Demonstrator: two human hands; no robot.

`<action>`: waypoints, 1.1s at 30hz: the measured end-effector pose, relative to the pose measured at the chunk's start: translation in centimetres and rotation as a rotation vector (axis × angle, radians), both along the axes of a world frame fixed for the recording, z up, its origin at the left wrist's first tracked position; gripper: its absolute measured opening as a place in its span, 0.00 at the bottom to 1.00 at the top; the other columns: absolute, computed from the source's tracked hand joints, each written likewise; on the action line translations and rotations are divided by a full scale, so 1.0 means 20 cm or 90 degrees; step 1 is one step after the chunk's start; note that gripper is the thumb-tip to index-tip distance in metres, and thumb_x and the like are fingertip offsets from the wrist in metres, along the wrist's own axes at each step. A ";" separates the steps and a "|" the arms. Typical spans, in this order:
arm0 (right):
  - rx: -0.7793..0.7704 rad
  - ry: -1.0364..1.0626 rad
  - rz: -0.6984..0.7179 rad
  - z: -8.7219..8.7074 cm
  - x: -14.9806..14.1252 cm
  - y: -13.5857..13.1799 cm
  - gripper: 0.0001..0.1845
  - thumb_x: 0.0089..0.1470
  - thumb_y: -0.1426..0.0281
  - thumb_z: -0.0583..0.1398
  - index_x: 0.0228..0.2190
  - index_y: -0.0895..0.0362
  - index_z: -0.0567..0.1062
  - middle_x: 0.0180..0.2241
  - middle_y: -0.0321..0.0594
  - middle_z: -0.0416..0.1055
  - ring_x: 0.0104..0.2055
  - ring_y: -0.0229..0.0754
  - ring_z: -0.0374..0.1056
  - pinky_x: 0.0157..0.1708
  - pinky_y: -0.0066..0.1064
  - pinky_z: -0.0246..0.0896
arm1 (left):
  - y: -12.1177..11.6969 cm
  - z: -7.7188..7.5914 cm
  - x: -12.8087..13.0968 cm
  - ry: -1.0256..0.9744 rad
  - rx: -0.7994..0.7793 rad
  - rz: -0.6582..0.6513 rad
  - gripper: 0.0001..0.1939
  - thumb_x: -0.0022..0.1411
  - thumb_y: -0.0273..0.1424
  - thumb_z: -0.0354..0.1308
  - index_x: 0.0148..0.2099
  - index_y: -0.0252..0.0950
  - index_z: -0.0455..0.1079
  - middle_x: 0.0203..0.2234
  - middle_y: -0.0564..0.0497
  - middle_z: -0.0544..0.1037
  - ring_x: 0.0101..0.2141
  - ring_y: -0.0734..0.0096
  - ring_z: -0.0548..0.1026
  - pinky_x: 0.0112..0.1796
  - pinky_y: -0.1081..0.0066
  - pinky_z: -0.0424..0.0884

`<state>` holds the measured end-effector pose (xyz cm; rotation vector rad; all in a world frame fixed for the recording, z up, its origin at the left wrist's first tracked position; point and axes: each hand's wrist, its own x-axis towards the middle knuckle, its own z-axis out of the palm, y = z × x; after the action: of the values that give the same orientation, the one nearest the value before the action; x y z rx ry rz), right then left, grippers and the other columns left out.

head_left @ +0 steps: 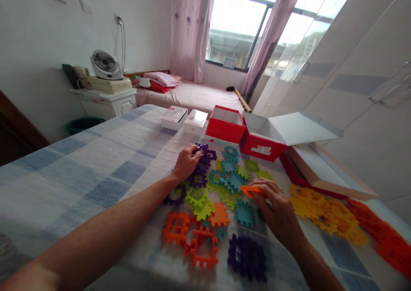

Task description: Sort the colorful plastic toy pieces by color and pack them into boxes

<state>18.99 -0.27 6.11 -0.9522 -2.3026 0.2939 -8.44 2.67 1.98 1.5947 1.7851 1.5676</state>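
Toothed plastic interlocking tiles lie in a loose spread on the table. My left hand [186,161] is at the far end of the purple interlocking tiles [198,177], its fingers closed on one of them. Between the thumb and fingers of my right hand [272,201] is an orange interlocking tile [251,190], lifted just over the spread. Teal tiles [236,180] and lime green tiles [199,202] lie between my hands. Closer to me are orange tiles [205,248] with cut-out windows and a dark purple group [247,256].
Yellow tiles [324,209] and red tiles [382,231] are laid in rows at the right. Behind the spread stand small white boxes [195,121], a red box [224,128], and an open red box with a white lid [263,147]. A checked cloth [105,166] covers the table.
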 end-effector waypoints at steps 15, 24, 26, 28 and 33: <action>-0.130 -0.257 0.158 0.05 -0.25 -0.17 0.02 0.53 0.73 0.57 0.31 0.55 0.68 0.38 0.40 0.66 0.43 0.44 0.60 0.44 0.41 0.56 | 0.01 0.00 0.00 0.012 0.008 0.005 0.09 0.58 0.30 0.50 0.34 0.35 0.72 0.31 0.51 0.74 0.34 0.69 0.72 0.37 0.72 0.67; -0.200 -0.103 0.133 0.05 -0.22 -0.16 0.03 0.53 0.74 0.56 0.30 0.54 0.66 0.38 0.39 0.65 0.40 0.39 0.64 0.41 0.32 0.62 | 0.01 0.00 0.00 0.024 0.013 0.007 0.09 0.58 0.29 0.50 0.32 0.36 0.71 0.31 0.51 0.74 0.34 0.69 0.71 0.38 0.71 0.66; -0.223 -0.063 0.057 0.07 -0.19 -0.15 0.06 0.53 0.72 0.56 0.36 0.53 0.66 0.34 0.37 0.68 0.35 0.38 0.66 0.37 0.31 0.64 | 0.01 0.00 0.00 0.026 0.011 0.009 0.08 0.58 0.29 0.50 0.32 0.36 0.71 0.31 0.51 0.74 0.34 0.69 0.71 0.37 0.71 0.66; -0.269 -0.040 0.025 0.11 -0.17 -0.17 0.17 0.53 0.70 0.56 0.46 0.51 0.64 0.32 0.35 0.70 0.30 0.37 0.68 0.32 0.30 0.66 | 0.01 0.00 0.00 0.028 0.010 0.009 0.08 0.58 0.29 0.50 0.32 0.36 0.71 0.30 0.51 0.74 0.33 0.69 0.71 0.37 0.72 0.66; -0.302 -0.167 0.228 0.15 -0.19 -0.33 0.22 0.50 0.74 0.58 0.48 0.48 0.68 0.41 0.37 0.73 0.40 0.40 0.70 0.39 0.29 0.67 | 0.01 0.00 0.00 0.031 0.008 0.007 0.09 0.58 0.28 0.50 0.31 0.36 0.71 0.30 0.51 0.73 0.32 0.70 0.71 0.36 0.72 0.66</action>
<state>15.22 -6.94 9.18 -0.8231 -2.7067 0.9484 -8.37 2.89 1.91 1.6449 1.8152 1.5609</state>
